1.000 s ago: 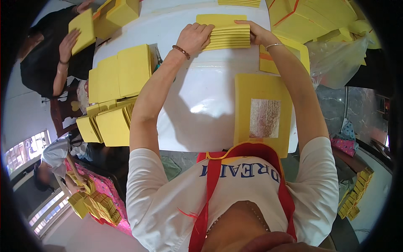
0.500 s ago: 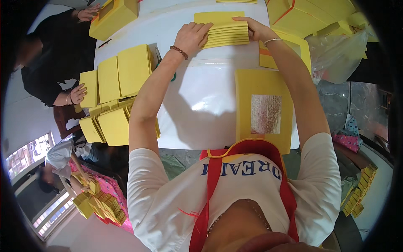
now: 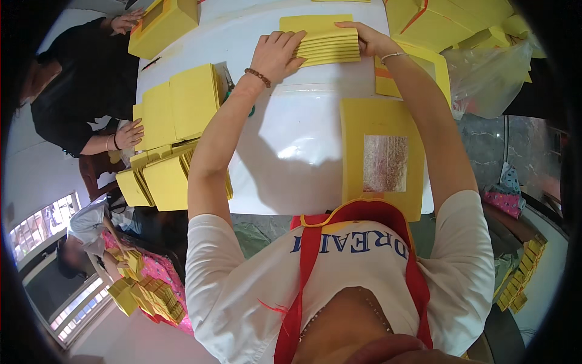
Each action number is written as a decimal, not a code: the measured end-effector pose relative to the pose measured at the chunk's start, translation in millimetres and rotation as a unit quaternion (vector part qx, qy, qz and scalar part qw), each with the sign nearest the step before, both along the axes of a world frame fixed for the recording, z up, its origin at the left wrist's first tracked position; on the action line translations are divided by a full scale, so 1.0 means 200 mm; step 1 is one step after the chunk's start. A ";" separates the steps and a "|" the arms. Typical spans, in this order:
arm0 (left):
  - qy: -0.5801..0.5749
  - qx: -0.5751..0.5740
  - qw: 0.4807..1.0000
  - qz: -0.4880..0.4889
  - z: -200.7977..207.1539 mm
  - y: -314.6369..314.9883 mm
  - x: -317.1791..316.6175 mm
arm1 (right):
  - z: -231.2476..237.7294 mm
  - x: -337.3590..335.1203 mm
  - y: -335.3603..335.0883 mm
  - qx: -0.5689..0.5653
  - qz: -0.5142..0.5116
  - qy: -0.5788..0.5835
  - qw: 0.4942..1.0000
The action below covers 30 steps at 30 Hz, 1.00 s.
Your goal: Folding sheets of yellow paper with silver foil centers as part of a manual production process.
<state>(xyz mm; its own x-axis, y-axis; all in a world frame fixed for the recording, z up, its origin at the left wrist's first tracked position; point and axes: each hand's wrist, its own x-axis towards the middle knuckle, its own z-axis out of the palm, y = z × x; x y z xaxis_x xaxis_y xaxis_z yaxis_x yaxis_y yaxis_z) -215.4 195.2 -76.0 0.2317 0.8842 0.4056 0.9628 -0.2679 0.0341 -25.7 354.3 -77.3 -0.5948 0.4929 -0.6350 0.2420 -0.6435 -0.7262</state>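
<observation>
My left hand (image 3: 276, 54) and my right hand (image 3: 367, 39) grip the two ends of a fanned stack of yellow paper sheets (image 3: 324, 41) at the far side of the white table (image 3: 285, 151). The sheets overlap in steps. Closer to me lies a stack of yellow sheets with a silver foil square (image 3: 382, 156) in its middle, untouched.
Piles of yellow sheets (image 3: 176, 115) cover the table's left edge, and more yellow stacks (image 3: 451, 18) and a clear plastic bag (image 3: 491, 76) sit at the right. A person in black (image 3: 73, 91) works at the left with a yellow box (image 3: 162, 24). Further yellow bundles (image 3: 148, 294) lie on the floor.
My hands and the fanned stack stay in nearly the same place. The person at the left has moved their yellow stack toward the table's far corner.
</observation>
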 end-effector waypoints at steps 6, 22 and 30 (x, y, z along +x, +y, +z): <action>0.038 0.027 0.999 0.002 0.00 0.00 0.02 | 0.00 0.01 0.03 -0.023 0.022 0.006 0.999; -0.007 -0.024 1.000 0.016 -0.02 -0.01 0.04 | -0.02 0.01 0.01 -0.006 -0.004 -0.018 1.000; -0.045 -0.040 0.998 0.018 -0.02 -0.03 0.04 | -0.04 0.01 0.02 0.005 0.025 -0.001 1.000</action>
<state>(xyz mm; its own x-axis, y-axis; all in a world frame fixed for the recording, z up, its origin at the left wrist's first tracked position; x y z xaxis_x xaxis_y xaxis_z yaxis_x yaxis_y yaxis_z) -207.5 189.8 -80.5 0.1649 0.9216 0.3513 0.9639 -0.2260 0.1406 -23.5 358.2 -85.5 -0.6177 0.4690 -0.6313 0.2756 -0.6226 -0.7324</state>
